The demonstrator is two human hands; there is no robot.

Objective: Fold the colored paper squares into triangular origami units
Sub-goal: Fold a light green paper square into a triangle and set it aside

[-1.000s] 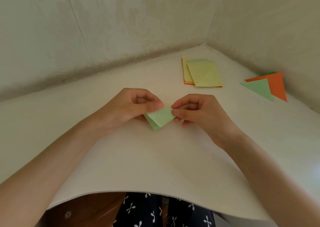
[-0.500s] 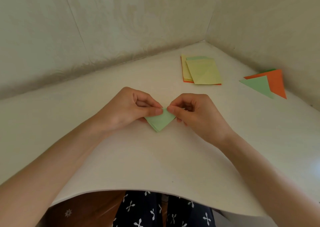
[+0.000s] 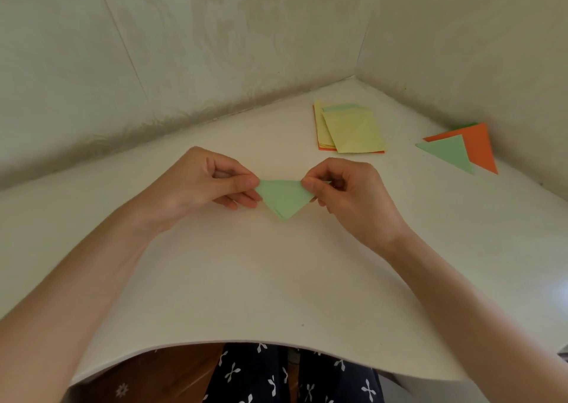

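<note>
little green paper triangle (image 3: 283,198) pointing near, left hand (image 3: 196,184) and right hand (image 3: 347,192) pinching its far corners, yellow paper stack (image 3: 353,132) far right

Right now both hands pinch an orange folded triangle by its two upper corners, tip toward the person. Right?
Colour is wrong. In the head view the folded triangle is green, not orange. The left hand and right hand pinch its two upper corners, tip toward the person.

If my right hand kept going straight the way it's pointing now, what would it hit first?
Likely the left hand. The right hand points leftward along the green triangle it pinches, and the left hand's fingers pinch the opposite corner, seemingly at the same height.
</note>
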